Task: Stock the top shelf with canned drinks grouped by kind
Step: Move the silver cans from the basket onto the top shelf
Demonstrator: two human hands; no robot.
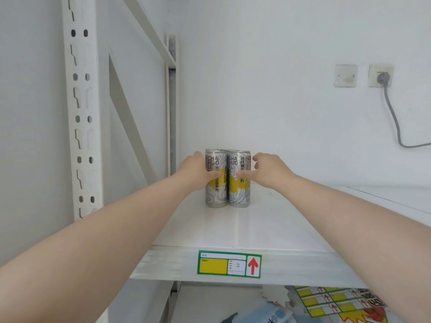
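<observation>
On the shelf (pixel 256 229), the left hand (pixel 193 173) gripped the left can (pixel 215 194). The right hand (pixel 270 171) hung loose-fingered beside the right can (pixel 239 194), thumb touching.

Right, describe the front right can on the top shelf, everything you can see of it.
The front right can is slim, tall and silver-grey with wavy lines, a yellow patch and black lettering reading CHA HUO. It looks like metal, stands upright on the white top shelf and touches the front left can. The right hand lays its thumb across the front, fingers curled at its right side.
</observation>
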